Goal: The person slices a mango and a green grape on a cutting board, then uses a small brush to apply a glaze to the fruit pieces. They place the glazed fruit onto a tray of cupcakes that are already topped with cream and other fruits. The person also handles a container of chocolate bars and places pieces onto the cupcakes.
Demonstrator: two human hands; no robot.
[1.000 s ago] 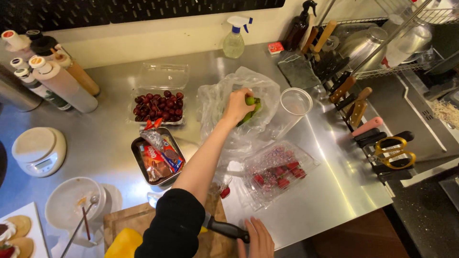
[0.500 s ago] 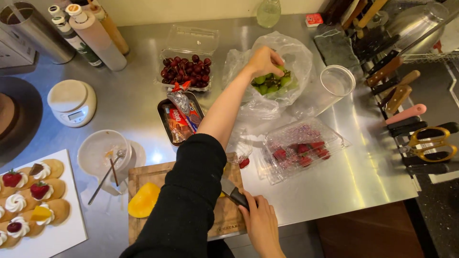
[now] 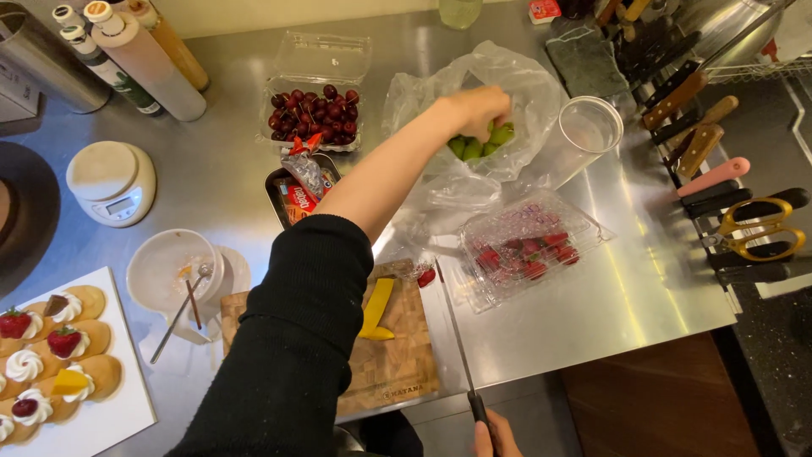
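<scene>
At the bottom edge we see only the top of our right hand, mostly cut off by the frame; it is closed around the black handle of a knife, whose long thin blade points away across the steel bench. How fully the fingers wrap the handle we cannot tell. Just left of the blade lies the wooden cutting board, partly covered by our black sleeve, with a yellow fruit slice lying on it. A small red piece sits at the board's far corner; we cannot make out what it is.

To the left, a white tray of topped biscuits runs out of the frame, and a white bowl holds utensils. Right of the board stands a clear clamshell of strawberries, its lid blurring the fruit.

Farther on, our left hand reaches into a crumpled clear plastic bag, fingers curled down onto the green fruits inside. The fingertips are hidden behind the knuckles and the film, so whether they actually grip one is not clear. Beside the bag a clear cup lies tipped, and to the left an open box of cherries stands behind a small metal tin of wrapped sweets.
</scene>
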